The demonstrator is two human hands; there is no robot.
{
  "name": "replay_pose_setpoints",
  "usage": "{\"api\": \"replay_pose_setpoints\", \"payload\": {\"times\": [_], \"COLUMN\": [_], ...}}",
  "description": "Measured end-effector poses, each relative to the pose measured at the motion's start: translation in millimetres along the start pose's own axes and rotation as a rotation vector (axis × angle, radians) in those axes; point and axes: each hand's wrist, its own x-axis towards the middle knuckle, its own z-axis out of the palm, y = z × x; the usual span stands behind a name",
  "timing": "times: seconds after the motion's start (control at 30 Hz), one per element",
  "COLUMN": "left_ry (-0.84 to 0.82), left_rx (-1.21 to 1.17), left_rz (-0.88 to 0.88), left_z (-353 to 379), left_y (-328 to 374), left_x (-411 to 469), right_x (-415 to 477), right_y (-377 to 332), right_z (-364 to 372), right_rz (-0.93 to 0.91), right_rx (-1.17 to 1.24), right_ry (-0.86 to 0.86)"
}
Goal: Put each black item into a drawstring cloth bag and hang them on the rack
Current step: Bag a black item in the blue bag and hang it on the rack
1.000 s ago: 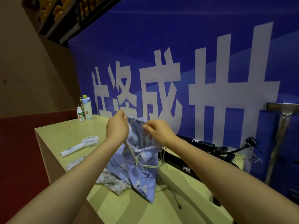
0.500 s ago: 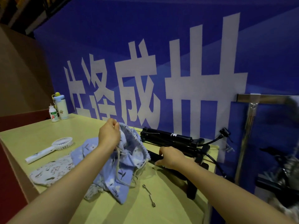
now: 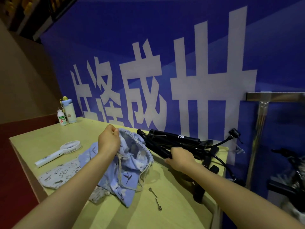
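White fan point(image 3: 59, 152), two bottles point(image 3: 66, 113), needles point(image 3: 155, 198).

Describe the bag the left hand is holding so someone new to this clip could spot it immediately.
Start at the yellow-green table below the blue banner. Near its middle, the left hand pinches the rim of the blue bag. Unlike the pale grey patterned bag lying flat beside it, its gathered mouth is open.
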Motion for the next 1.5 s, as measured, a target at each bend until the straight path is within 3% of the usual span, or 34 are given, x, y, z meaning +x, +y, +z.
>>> {"api": "replay_pose_setpoints", "payload": {"times": [0.57, 0.97, 1.2, 1.4, 1.5], "left_ry": [0.050, 0.021, -0.045, -0.131, -0.179], "left_rx": [0.082, 0.188, 0.348, 0.365, 0.260], "left_rz": [-0.092, 0.089, 0.438, 0.502, 0.474], "left_z": [4, -6, -1, 0, -6], "left_y": [21, 56, 67, 63, 59], "left_x": [-5, -2, -14, -24, -21], "right_x": [-54, -86, -70, -43, -34], "right_y": [21, 38, 14, -8, -20], "right_z": [-89, -95, -76, -85, -89], "right_rz": [-0.210, -0.425, -0.416, -0.319, -0.310], "right_rx": [0.221, 0.121, -0.030, -0.143, -0.226], "right_ry": [0.258, -0.013, -0.020, 0.009, 0.012]}}
